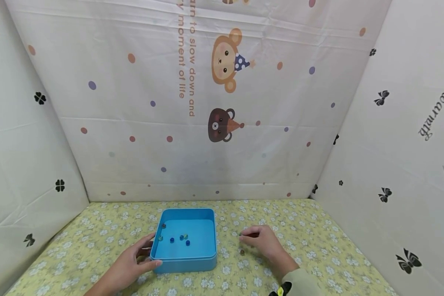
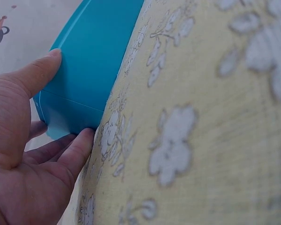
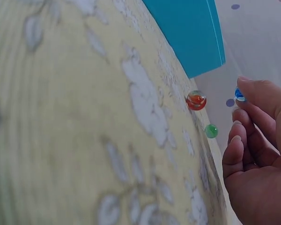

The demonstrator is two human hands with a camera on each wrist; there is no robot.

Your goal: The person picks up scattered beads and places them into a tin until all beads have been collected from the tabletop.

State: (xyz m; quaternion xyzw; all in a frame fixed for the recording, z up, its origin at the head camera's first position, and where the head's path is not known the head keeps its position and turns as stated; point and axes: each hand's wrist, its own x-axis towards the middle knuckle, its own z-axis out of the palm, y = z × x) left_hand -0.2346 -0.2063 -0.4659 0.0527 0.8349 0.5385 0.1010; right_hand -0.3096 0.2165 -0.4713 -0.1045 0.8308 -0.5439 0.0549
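A square blue box [image 1: 185, 265] stands on the cloth, with several small marbles on its floor, among them a dark blue marble [image 1: 172, 240]. My left hand [image 1: 131, 263] grips the box's near left corner, its thumb on the front wall and the other fingers along the left side. To the right of the box, my right hand [image 1: 264, 242] pinches a blue marble [image 3: 240, 95] between thumb and forefinger. By that hand an orange-red swirled marble [image 3: 196, 100] and a green marble [image 3: 211, 131] lie on the cloth.
A yellow cloth with white flowers [image 1: 311, 246] covers the table. White printed curtains enclose it at the back [image 1: 192, 164], on the left [image 1: 22, 164] and on the right [image 1: 373, 164].
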